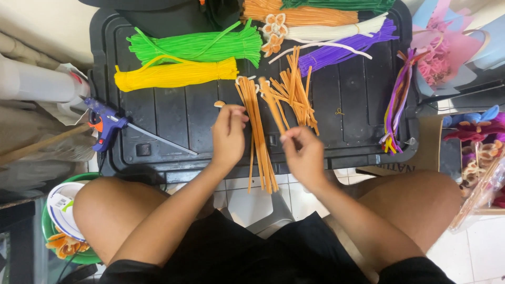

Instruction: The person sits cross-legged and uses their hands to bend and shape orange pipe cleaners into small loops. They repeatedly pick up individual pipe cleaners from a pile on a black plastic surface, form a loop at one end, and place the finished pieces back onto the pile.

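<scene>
orange pipe cleaners on a black lid

orange pipe cleaners [258, 137] lie in a long bundle between the two hands, running from the black plastic lid [173, 115] down past its near edge. the left hand [228, 134] is curled with its fingertips pinched together just beside the top of that bundle; whether it grips a strand i cannot tell. the right hand [304, 152] is closed around the lower end of one orange stem [273, 108] that slants up and away. the hands are apart, the bundle between them. a looser fan of orange stems [297, 94] lies just beyond the right hand. farther back on the lid are a green bundle [197, 46], a yellow bundle [173, 74], and white [336, 32] and purple [347, 50] bundles, with two small orange-and-white flowers [273, 32] between them. a blue glue gun [105, 123] rests at the lid's left edge. mixed-colour stems [395, 108] lie at the right.
</scene>
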